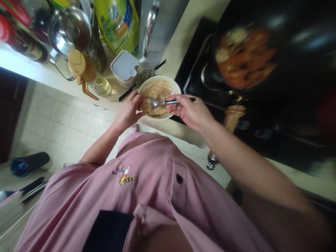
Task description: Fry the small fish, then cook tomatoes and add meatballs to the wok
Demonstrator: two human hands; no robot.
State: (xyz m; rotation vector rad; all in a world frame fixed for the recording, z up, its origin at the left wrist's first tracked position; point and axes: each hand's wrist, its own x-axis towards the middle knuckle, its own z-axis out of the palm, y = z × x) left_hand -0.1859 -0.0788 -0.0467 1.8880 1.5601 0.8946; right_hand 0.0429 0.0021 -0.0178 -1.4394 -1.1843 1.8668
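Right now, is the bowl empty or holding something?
Not empty: brownish mix lies in the bowl, with pale wall showing above it. Exact depth: cannot tell.

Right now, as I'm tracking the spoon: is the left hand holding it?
No, the right hand holds the spoon over the bowl.

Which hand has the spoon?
The right hand: it grips the spoon over the bowl. The left hand, at the bowl's opposite side, is not on the spoon.
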